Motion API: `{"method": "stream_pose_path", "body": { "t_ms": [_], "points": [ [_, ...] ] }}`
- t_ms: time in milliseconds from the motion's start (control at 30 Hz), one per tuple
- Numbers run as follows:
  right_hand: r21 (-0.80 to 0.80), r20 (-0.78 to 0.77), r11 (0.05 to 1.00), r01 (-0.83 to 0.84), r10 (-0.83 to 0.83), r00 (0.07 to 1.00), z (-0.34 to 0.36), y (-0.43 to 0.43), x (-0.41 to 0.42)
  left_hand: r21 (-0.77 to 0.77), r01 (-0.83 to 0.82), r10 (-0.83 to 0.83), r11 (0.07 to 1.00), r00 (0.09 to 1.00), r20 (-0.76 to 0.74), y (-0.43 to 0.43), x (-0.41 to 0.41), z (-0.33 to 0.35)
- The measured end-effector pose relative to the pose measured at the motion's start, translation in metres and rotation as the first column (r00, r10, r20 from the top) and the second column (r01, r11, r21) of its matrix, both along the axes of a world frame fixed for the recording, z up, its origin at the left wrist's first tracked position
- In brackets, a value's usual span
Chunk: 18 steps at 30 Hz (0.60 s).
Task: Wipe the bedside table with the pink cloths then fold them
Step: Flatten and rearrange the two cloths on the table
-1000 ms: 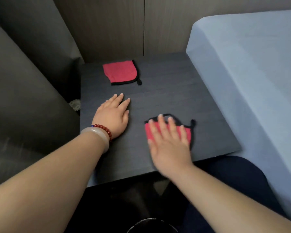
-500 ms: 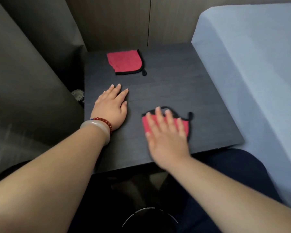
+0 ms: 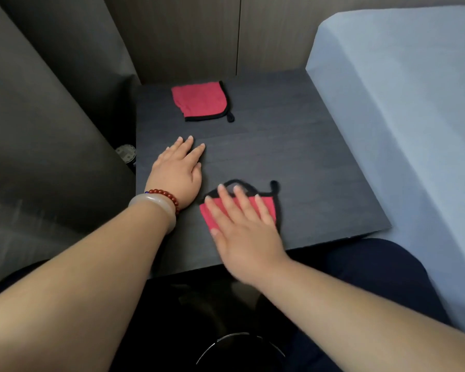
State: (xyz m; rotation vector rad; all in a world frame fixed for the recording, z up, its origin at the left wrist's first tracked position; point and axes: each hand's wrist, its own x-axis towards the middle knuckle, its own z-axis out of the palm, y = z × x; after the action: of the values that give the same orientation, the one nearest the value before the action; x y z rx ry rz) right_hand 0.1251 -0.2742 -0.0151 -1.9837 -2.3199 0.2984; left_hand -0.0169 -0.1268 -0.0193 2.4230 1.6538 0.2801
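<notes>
The dark bedside table (image 3: 293, 146) holds two pink cloths with black trim. One folded cloth (image 3: 200, 103) lies at the far left of the top, apart from both hands. The near cloth (image 3: 265, 209) lies close to the front edge, folded small, with its black loop sticking out at the far right. My right hand (image 3: 242, 226) lies flat on this cloth, fingers spread, covering most of it. My left hand (image 3: 179, 171) rests flat on the bare tabletop just left of that cloth, fingers together, holding nothing. Two bracelets sit on the left wrist.
A light blue bed (image 3: 403, 103) rises along the table's right side. A grey upholstered panel (image 3: 46, 130) stands on the left and a wood wall (image 3: 199, 33) behind. My dark-trousered knee (image 3: 373, 267) is under the front edge, a dark round rim (image 3: 239, 342) below.
My right hand has slid the near cloth a little left and toward me, closer to my left hand. The left hand and the far cloth stay put.
</notes>
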Motion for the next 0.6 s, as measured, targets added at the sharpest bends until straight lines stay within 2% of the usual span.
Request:
{"method": "stream_pose_path", "body": {
  "t_ms": [67, 100, 167, 233, 267, 333, 400, 467, 500, 533, 600],
  "points": [
    [-0.001, 0.001, 0.997, -0.073, 0.073, 0.997, 0.006, 0.004, 0.012, -0.012, 0.0, 0.001, 1.0, 1.0, 0.011, 0.0, 0.0, 0.001],
    [0.011, 0.035, 0.999, -0.035, 0.035, 0.999, 0.004, 0.018, 0.032, -0.014, -0.002, 0.003, 1.0, 1.0, 0.014, 0.0, 0.0, 0.001],
    [-0.018, 0.1, 0.983, 0.183, -0.18, 0.979, 0.0, 0.051, 0.08, -0.013, -0.006, 0.007, 1.0, 1.0, 0.015, 0.001, 0.001, 0.001],
    [-0.083, 0.094, 0.897, 0.434, -0.426, 0.9, 0.002, 0.077, 0.116, -0.011, -0.017, 0.017, 1.0, 1.0, 0.009, 0.0, 0.001, 0.0],
    [-0.087, 0.088, 0.863, 0.498, -0.491, 0.867, 0.003, 0.083, 0.118, -0.003, -0.027, 0.027, 1.0, 1.0, 0.006, 0.0, 0.001, 0.0],
    [-0.054, 0.093, 0.885, 0.462, -0.457, 0.885, 0.002, 0.084, 0.089, 0.001, -0.078, 0.078, 0.997, 0.997, 0.006, 0.001, 0.0, -0.001],
    [-0.02, 0.066, 0.971, 0.238, -0.237, 0.969, 0.002, 0.072, 0.046, -0.016, -0.149, 0.149, 0.989, 0.989, 0.007, 0.003, 0.0, -0.001],
    [-0.013, 0.058, 0.999, 0.032, -0.031, 0.998, 0.005, 0.06, 0.03, -0.022, -0.168, 0.168, 0.985, 0.986, -0.005, 0.004, 0.001, -0.001],
    [-0.022, 0.067, 1.0, -0.008, 0.009, 0.998, 0.006, 0.066, 0.039, -0.02, -0.163, 0.163, 0.986, 0.987, -0.008, 0.004, 0.001, -0.001],
    [-0.035, 0.077, 0.999, 0.018, -0.015, 0.997, 0.005, 0.079, 0.056, -0.022, -0.153, 0.153, 0.988, 0.988, -0.008, 0.005, 0.002, -0.001],
    [-0.063, 0.099, 0.972, 0.226, -0.219, 0.971, 0.002, 0.111, 0.091, -0.036, -0.141, 0.14, 0.989, 0.99, -0.014, 0.005, 0.002, 0.0]
  ]
}}
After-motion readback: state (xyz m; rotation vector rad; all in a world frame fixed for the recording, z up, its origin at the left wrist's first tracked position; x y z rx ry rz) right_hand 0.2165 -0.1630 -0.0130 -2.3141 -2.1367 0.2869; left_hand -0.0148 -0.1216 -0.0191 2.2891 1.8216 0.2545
